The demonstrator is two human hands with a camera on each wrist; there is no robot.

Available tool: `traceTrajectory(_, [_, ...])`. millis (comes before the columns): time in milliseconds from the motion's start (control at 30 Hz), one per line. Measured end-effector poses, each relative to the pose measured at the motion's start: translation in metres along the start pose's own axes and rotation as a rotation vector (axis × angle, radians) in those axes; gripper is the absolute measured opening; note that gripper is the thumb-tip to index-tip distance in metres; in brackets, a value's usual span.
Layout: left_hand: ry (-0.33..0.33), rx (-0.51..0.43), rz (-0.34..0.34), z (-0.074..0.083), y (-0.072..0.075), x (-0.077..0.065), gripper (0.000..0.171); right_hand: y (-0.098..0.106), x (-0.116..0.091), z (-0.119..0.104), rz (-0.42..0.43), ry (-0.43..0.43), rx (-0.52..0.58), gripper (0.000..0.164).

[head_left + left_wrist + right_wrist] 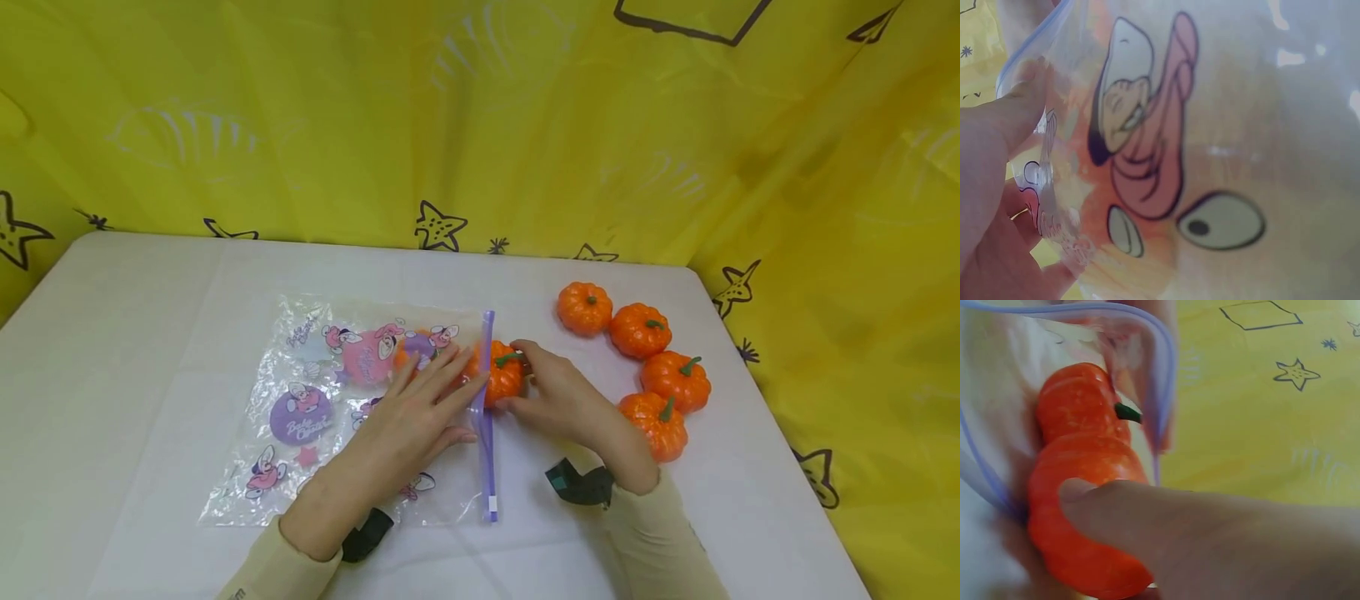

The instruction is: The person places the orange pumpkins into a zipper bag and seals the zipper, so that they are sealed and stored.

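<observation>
A clear zip bag (281,492) with cartoon prints lies flat on the table, its purple-edged mouth (1169,369) toward the right and spread apart. My left hand (416,408) lies over the bag near the mouth, holding its film with thumb and fingers to either side of an orange bulge. My right hand (558,392) grips an orange toy pumpkin (504,377) at the mouth, thumb pressed on its side. In the right wrist view this pumpkin (1085,512) touches another pumpkin (1075,403) with a green stem, further inside the bag.
Several loose toy pumpkins (637,330) form a curved row at the right of the white table (150,333), the nearest pumpkin (654,425) beside my right wrist. A yellow patterned curtain (337,125) hangs behind the table. A white slider (492,503) sits at the zip's near end.
</observation>
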State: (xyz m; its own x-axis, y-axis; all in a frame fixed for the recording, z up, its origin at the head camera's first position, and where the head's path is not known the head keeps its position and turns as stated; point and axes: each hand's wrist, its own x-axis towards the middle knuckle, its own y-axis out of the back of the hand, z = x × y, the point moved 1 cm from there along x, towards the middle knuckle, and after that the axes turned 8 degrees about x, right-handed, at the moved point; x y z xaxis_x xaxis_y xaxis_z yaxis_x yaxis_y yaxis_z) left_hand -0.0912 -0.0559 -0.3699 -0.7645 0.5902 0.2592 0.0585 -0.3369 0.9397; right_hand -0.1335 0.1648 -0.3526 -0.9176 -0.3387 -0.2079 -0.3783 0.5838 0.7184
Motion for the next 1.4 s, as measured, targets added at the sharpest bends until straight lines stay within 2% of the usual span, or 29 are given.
traceTrajectory(200, [0.023,0.0,-0.085,0.004,0.001,0.0,0.065,-0.011,0.006,-0.004,0.074,0.085,0.063,0.068])
traceTrajectory(333, [0.035,0.011,-0.103,0.004,0.0,0.001,0.067,-0.017,0.01,-0.004,0.089,0.11,0.091,0.062])
traceTrajectory(567, [0.026,0.025,-0.044,0.003,-0.002,0.001,0.079,-0.013,0.007,0.001,0.085,0.072,0.088,0.049])
traceTrajectory(667, [0.031,0.056,-0.018,0.002,-0.003,0.0,0.085,-0.012,0.007,0.002,0.102,0.088,0.074,0.041])
traceTrajectory(767, [0.036,0.088,-0.017,0.002,-0.004,0.0,0.082,-0.013,0.009,0.002,0.122,0.109,0.071,0.038])
traceTrajectory(900, [0.032,0.124,-0.036,0.001,-0.004,0.0,0.075,-0.018,0.012,0.0,0.145,0.093,0.076,0.037])
traceTrajectory(1033, [0.028,0.149,-0.021,0.001,-0.005,0.0,0.069,-0.023,0.015,-0.003,0.159,0.083,0.098,0.037])
traceTrajectory(1167, [0.029,0.14,-0.007,0.0,-0.005,0.0,0.064,-0.025,0.016,-0.004,0.158,0.083,0.119,0.037])
traceTrajectory(1400, [0.014,0.101,0.017,-0.001,-0.004,0.001,0.058,-0.025,0.016,0.0,0.146,0.134,0.14,0.038])
